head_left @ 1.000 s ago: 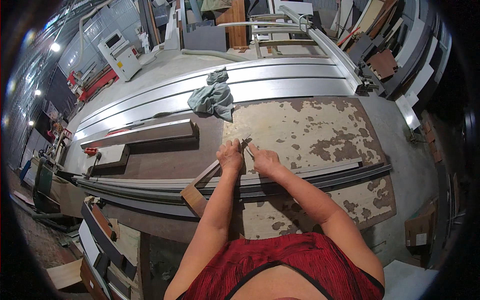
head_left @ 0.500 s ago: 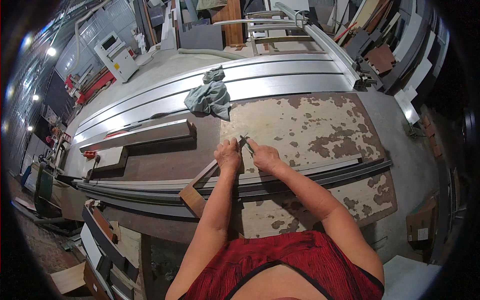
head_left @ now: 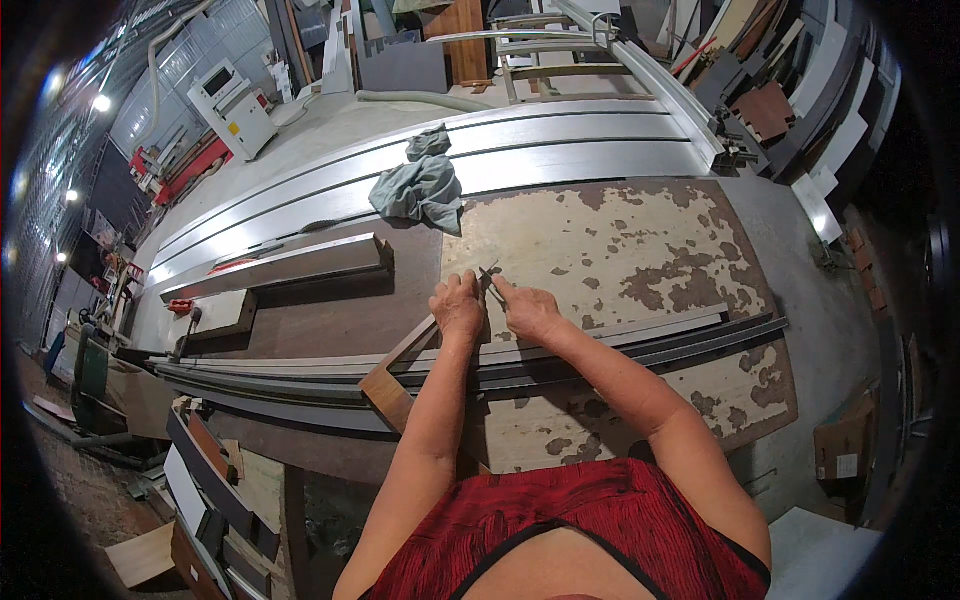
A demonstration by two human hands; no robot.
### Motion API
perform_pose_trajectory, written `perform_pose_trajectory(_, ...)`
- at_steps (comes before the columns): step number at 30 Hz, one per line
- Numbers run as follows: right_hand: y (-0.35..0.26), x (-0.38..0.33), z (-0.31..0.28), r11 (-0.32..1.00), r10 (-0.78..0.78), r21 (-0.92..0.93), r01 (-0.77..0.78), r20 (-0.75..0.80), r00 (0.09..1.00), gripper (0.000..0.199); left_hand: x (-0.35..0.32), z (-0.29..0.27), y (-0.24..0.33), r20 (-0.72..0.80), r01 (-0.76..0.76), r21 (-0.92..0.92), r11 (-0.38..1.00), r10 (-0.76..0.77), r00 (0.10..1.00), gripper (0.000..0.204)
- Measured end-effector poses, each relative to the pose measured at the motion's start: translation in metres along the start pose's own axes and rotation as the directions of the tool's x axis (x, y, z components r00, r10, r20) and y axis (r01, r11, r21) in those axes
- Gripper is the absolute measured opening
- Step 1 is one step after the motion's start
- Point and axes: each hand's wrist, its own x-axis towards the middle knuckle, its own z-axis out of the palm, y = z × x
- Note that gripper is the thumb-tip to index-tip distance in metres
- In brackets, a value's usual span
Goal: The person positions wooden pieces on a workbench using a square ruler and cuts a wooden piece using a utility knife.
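My left hand is closed around a narrow light strip, which runs from beneath it down to the left past my forearm. Close beside it, my right hand grips a thin dark tool; its kind is too small to make out. The tool's narrow tip shows in the gap between my hands, near the left fingers. A brown wood-toned piece lies by the strip's lower end. Both hands are over the worn, peeling tabletop. My fingers hide the spot where tool and strip come together.
Long grey and dark strips cross the table under my forearms. A grey-green cloth lies ahead on the table's metal part. To the left are a metal beam and red-handled tool. A metal rail stands far right.
My hands keep nearly the same place and grip. The tool's tip has shifted slightly, and the whole view has moved a little.
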Motion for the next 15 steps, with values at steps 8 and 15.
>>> perform_pose_trajectory(8,-0.007,0.016,-0.004,1.0,-0.002,0.016,0.002,-0.006,1.0,0.05,-0.001,0.004,0.0,-0.095,-0.035,-0.021,0.999,0.032,0.995,0.019)
perform_pose_trajectory(15,-0.006,0.001,-0.005,0.999,0.03,0.013,-0.03,0.008,1.0,0.046,-0.001,0.003,0.0,-0.055,-0.011,-0.015,1.0,0.01,0.998,0.021)
